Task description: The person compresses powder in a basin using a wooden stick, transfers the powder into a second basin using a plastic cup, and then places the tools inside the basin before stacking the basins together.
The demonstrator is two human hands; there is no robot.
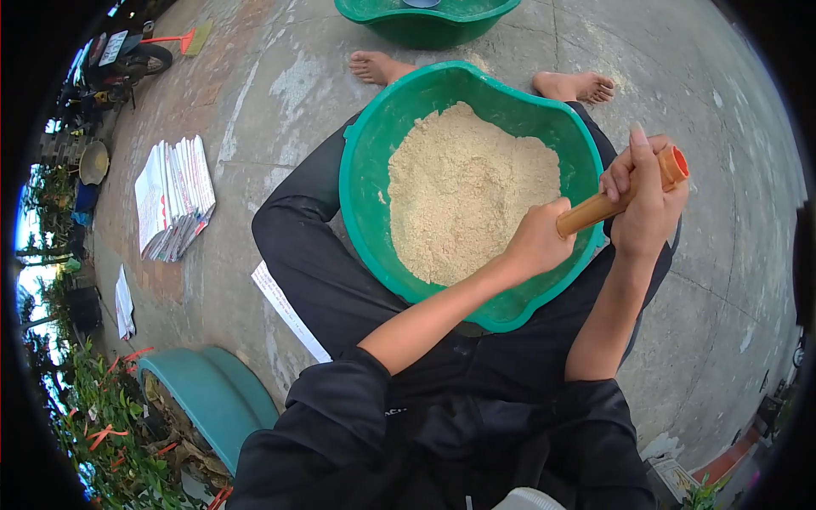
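Note:
A green basin (361, 229) sits between my legs and holds a heap of pale, crumbly powder (467, 191). Over the basin's right rim is a brown tube (599, 211) with an orange ring at its upper end, lying at a slant. My right hand (643, 200) is wrapped round the tube near the orange end, thumb pointing up. At the tube's lower end, above the powder's right edge, my left hand (542, 240) is closed against its end; the fingertips are hidden from view.
Another green basin (433, 30) stands ahead, beyond my bare feet. A stack of folded printed sacks (174, 200) lies on the concrete at left. A teal planter (208, 399) with leafy plants is at lower left. A motorbike and a broom are at upper left.

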